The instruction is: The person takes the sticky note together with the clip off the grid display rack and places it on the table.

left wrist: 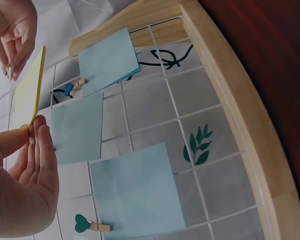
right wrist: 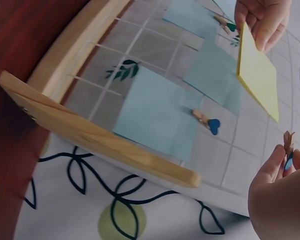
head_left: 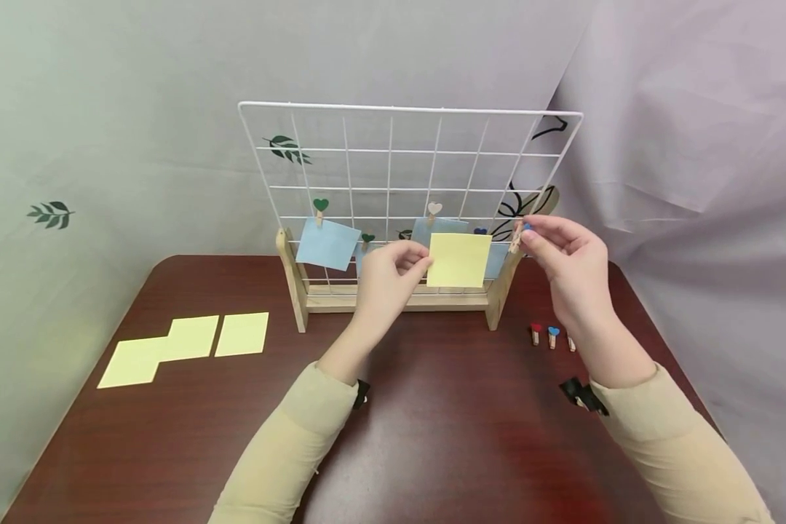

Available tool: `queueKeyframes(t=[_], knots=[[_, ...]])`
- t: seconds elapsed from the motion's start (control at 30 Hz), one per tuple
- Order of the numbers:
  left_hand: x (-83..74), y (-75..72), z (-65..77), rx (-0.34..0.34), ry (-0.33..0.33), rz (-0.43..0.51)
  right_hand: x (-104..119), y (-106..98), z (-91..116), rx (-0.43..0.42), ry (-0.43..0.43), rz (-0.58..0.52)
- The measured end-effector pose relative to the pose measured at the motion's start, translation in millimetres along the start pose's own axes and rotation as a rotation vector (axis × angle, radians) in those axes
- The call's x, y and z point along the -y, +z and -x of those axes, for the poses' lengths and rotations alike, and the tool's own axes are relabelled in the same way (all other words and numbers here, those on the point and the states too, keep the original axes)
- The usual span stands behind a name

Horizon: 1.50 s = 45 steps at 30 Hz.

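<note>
My left hand [head_left: 389,280] pinches a yellow sticky note [head_left: 459,260] by its left edge, upright in front of a white wire grid [head_left: 406,108]. To the right, the thumb and fingers of my right hand [head_left: 576,273] grip a small wooden clothespin [head_left: 516,239] with a blue heart, apart from the note. Several blue sticky notes [head_left: 328,244] hang on the grid, held by clothespins such as one with a green heart [head_left: 321,205] and one with a white heart [head_left: 435,209]. The yellow note hides part of the blue notes behind it in the head view.
The grid stands in a wooden base [head_left: 334,301] on a dark red-brown table [head_left: 426,437]. Three yellow notes [head_left: 242,334] lie at the left. Below my right hand lie small heart clothespins, one red [head_left: 536,334], one blue [head_left: 553,337]; another is partly covered by the wrist.
</note>
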<state>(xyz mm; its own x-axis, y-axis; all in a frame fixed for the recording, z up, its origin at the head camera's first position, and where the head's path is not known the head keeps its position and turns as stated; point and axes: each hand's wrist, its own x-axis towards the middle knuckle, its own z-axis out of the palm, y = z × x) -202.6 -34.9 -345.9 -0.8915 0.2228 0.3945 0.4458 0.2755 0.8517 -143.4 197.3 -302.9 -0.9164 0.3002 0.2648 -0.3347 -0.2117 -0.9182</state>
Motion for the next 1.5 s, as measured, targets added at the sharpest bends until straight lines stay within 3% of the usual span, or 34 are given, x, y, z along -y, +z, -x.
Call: queueKeyframes(t=[0.7, 1.17, 1.5], knots=[[29.7, -11.6, 16.8, -0.016, -0.080, -0.038, -40, -34, 20, -0.071, 0.138, -0.060], [52.8, -20.4, 29.6, 0.015, -0.149, -0.084, -71, -63, 40, -0.129, 0.243, -0.014], [73.4, -33.8, 42.7, 0.017, -0.160, -0.175, -80, -82, 49, -0.161, 0.305, 0.045]])
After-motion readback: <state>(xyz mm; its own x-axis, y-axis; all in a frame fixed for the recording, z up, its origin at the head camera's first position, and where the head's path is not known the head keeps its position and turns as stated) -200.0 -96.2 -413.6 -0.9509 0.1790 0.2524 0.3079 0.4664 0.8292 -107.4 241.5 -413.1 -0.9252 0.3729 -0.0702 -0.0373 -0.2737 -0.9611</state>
